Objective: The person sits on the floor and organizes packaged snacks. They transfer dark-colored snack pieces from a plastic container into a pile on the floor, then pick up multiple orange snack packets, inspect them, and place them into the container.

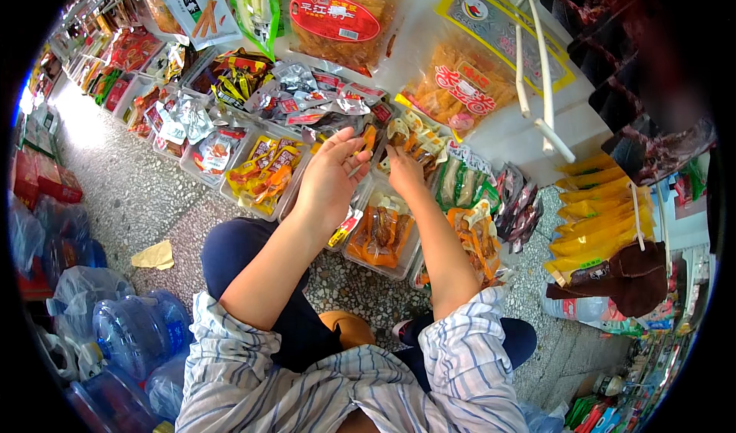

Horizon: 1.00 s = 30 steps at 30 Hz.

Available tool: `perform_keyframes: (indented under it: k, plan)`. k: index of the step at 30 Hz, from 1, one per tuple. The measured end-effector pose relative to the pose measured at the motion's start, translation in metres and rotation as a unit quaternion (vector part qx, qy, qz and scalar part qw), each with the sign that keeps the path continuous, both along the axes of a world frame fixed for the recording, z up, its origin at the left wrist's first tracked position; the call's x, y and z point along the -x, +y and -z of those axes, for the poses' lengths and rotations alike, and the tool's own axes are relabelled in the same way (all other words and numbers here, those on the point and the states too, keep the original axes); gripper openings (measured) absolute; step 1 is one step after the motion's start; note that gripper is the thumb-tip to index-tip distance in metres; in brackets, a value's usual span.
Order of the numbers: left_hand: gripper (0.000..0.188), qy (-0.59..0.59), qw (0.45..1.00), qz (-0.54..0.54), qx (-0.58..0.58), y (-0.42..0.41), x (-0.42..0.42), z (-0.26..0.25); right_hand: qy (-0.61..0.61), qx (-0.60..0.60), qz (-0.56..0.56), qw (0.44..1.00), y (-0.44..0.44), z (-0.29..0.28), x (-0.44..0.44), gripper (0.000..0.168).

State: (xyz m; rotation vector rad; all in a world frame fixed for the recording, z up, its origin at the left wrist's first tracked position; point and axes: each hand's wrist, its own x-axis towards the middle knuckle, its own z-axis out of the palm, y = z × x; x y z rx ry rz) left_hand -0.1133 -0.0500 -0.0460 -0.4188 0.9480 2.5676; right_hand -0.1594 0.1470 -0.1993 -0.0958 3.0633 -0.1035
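Note:
My left hand (336,171) hovers over the front bins, palm turned inward and fingers loosely curled. A small orange packet (370,136) shows right at its fingertips; whether the fingers grip it is unclear. My right hand (406,171) reaches down into a bin of clear-and-orange snack packets (422,145), its fingertips hidden among them. Below my wrists stands a clear plastic bin (397,271) with orange-edged packets (380,234). Left of it, another bin holds yellow packets (267,171). Silver and red packets (322,96) are heaped behind my left hand.
Large snack bags (345,21) hang behind the bins. White display hooks (546,88) jut out at upper right, above hanging yellow bags (598,214). Green-and-white packets (463,180) sit right of my right hand. Blue water jugs (135,329) and a cardboard scrap (153,256) lie on the speckled floor.

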Motion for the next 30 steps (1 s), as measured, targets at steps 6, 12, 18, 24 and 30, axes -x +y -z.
perform_keyframes:
  k: [6,12,18,24,30]
  plan:
    - [0.031,0.011,1.000,0.003,0.003,0.002,0.003,-0.001,0.056,0.075,0.041,0.995,0.022,-0.021,-0.012,0.011]
    - [0.027,0.015,0.998,0.021,0.049,0.017,-0.002,0.010,0.161,0.308,0.081,0.934,0.067,-0.054,-0.053,0.005]
    - [0.021,0.228,0.947,0.114,0.195,0.034,-0.016,0.014,0.215,0.425,0.000,0.879,0.063,-0.157,-0.119,0.005]
    - [0.048,0.389,0.849,0.296,0.200,0.052,-0.041,-0.006,0.163,0.695,-0.034,0.699,0.052,-0.219,-0.187,0.012]
    - [0.057,0.274,0.795,0.540,-0.027,0.033,-0.067,-0.024,0.199,0.637,0.116,0.736,0.008,-0.256,-0.215,0.011]
